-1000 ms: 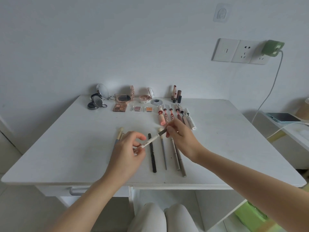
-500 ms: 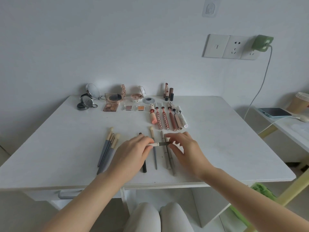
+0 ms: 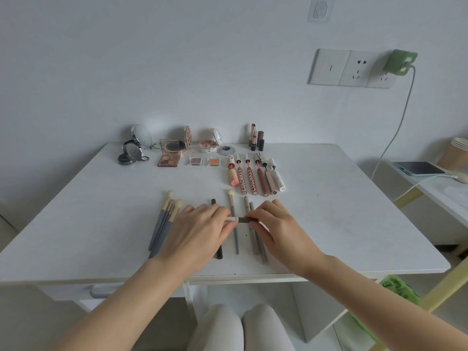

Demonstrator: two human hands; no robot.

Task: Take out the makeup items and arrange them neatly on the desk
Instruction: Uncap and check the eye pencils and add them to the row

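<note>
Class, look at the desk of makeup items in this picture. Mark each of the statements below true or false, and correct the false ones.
1. Both hands hold one slim pen between them. True: the left hand and the right hand pinch the two ends of the white and dark pen.
2. The pen is held upright. False: it lies crosswise, roughly level above the desk.
3. The grey-handled brushes lie to the left of the left hand. True.
4. The lip glosses stand upright in a cup. False: they lie flat in a row on the desk.
5. The green charger lies on the desk. False: it is plugged into the wall socket.
</note>
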